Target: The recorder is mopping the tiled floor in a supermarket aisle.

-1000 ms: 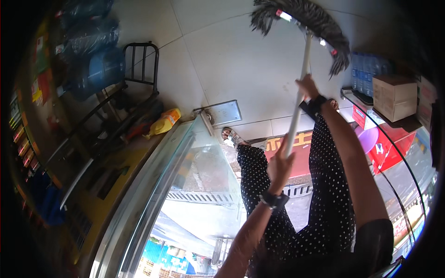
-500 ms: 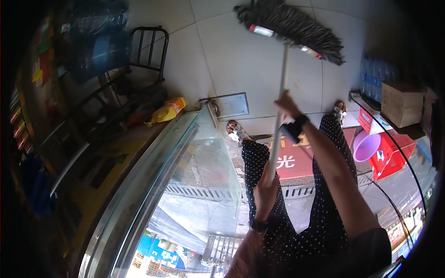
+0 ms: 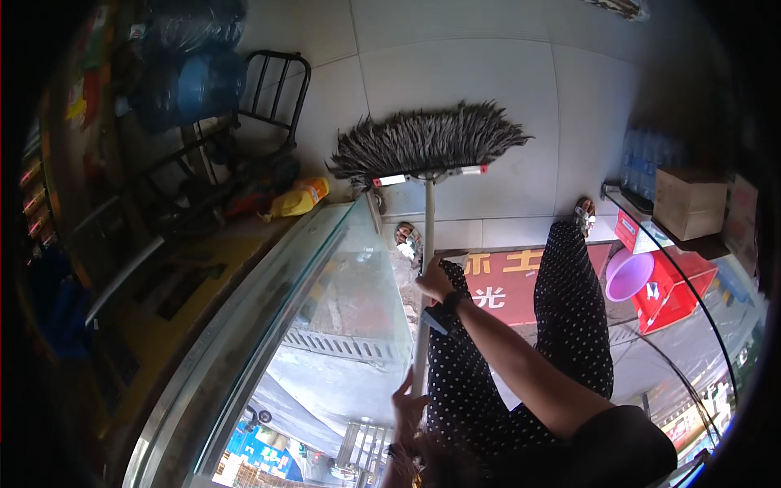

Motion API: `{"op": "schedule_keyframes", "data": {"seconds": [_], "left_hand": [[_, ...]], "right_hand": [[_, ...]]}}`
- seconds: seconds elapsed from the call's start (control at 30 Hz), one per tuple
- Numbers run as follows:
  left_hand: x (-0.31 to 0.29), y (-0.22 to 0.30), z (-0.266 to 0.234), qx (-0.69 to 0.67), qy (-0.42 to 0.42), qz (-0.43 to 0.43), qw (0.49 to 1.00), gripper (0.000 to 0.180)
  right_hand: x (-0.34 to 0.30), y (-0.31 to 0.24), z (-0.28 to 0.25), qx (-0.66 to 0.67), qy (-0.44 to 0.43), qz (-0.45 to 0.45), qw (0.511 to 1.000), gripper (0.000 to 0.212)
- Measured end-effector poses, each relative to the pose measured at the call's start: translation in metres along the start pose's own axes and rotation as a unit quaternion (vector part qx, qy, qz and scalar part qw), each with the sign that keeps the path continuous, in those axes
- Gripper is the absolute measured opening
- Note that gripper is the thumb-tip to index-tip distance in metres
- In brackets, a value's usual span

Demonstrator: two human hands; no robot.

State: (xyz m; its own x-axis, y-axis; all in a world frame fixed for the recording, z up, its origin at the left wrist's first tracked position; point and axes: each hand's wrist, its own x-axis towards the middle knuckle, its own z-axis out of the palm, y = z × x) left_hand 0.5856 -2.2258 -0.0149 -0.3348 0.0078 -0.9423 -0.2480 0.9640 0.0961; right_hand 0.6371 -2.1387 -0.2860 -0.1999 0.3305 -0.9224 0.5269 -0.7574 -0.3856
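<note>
The person holds a flat mop [image 3: 429, 146] by its pale handle [image 3: 425, 268], the grey shaggy head resting on the tiled floor [image 3: 504, 98] at the far side of the scene. The right hand [image 3: 435, 282] grips the handle midway, fingers clamped round it. The left hand [image 3: 409, 403] holds the handle's near end, fingers wrapped on it. A glass door [image 3: 325, 325] stands just left of the handle. A yellow bottle [image 3: 299, 198] lies left of the mop head, a pink bucket [image 3: 629, 275] well to the right.
</note>
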Motion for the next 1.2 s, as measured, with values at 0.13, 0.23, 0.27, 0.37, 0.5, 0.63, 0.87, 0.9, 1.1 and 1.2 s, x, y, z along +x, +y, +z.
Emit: {"op": "schedule_keyframes", "data": {"seconds": [0.13,0.23,0.27,0.37,0.5,0.63,0.87,0.9,1.1,1.2], "left_hand": [[0.007,0.021,-0.037,0.254,-0.045,0.09,0.962,0.068],[0.001,0.044,-0.039,0.329,-0.057,0.147,0.931,0.065],[0.003,0.051,-0.036,0.356,-0.066,0.107,0.926,0.064],[-0.001,0.065,-0.02,0.384,-0.049,0.106,0.916,0.063],[0.008,0.078,0.046,0.405,-0.084,0.245,0.877,0.061],[-0.007,0.094,0.153,0.414,-0.088,0.274,0.864,0.062],[-0.011,0.108,0.317,0.391,-0.148,0.38,0.825,0.065],[-0.016,0.108,0.334,0.404,-0.144,0.343,0.835,0.064],[-0.012,0.086,0.334,0.366,-0.124,0.348,0.854,0.061],[-0.005,0.084,0.291,0.367,-0.105,0.329,0.864,0.061]], "right_hand": [[0.001,0.016,0.003,0.09,-0.01,0.025,0.996,0.082],[-0.005,0.019,-0.007,0.157,-0.019,0.048,0.986,0.072],[-0.001,0.025,-0.014,0.17,-0.003,0.047,0.984,0.067],[-0.012,0.023,-0.036,0.145,0.05,-0.008,0.988,0.077],[0.02,0.056,-0.102,0.262,0.033,0.004,0.964,0.09],[0.043,0.072,-0.216,0.263,0.06,-0.027,0.963,0.076],[0.071,0.095,-0.414,0.215,0.175,-0.055,0.959,0.059],[0.071,0.096,-0.431,0.203,0.195,-0.066,0.957,0.056],[0.041,0.067,-0.44,0.12,0.149,0.008,0.981,0.054],[0.044,0.05,-0.389,0.163,0.124,0.006,0.979,0.05]]}}
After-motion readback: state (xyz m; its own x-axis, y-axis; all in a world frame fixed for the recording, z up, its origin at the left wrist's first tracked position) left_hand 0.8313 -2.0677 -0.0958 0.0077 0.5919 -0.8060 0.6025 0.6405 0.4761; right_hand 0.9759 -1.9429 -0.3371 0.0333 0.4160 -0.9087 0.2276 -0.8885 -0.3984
